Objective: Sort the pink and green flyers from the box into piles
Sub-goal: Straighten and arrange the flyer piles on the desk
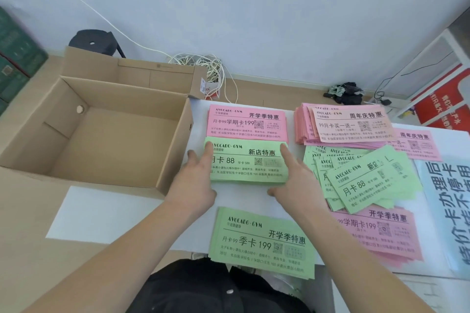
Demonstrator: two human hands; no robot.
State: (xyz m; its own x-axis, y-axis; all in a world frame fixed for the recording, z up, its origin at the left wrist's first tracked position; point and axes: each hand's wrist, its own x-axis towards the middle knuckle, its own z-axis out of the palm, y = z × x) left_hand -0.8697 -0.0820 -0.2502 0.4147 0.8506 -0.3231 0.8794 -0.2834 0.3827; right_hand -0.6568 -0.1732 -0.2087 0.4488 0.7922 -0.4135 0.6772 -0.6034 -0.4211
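Note:
A neat green flyer pile point(250, 164) lies in the middle of the white table. My left hand point(194, 180) presses its left edge with straight fingers, and my right hand point(295, 180) presses its right edge the same way. Behind it lies a pink flyer pile point(248, 123). Close to me lies another green pile point(262, 241). To the right are a pink stack point(343, 124), a loose heap of green flyers point(363, 178) and a pink pile point(379, 234). The open cardboard box point(106, 134) on the left shows a bare bottom.
A large white-and-blue poster point(447, 198) lies at the table's right edge. Red signs point(440, 104) lean at the far right. White cables point(203, 66) and a dark cloth point(346, 93) lie on the floor by the wall. A black stool point(95, 42) stands behind the box.

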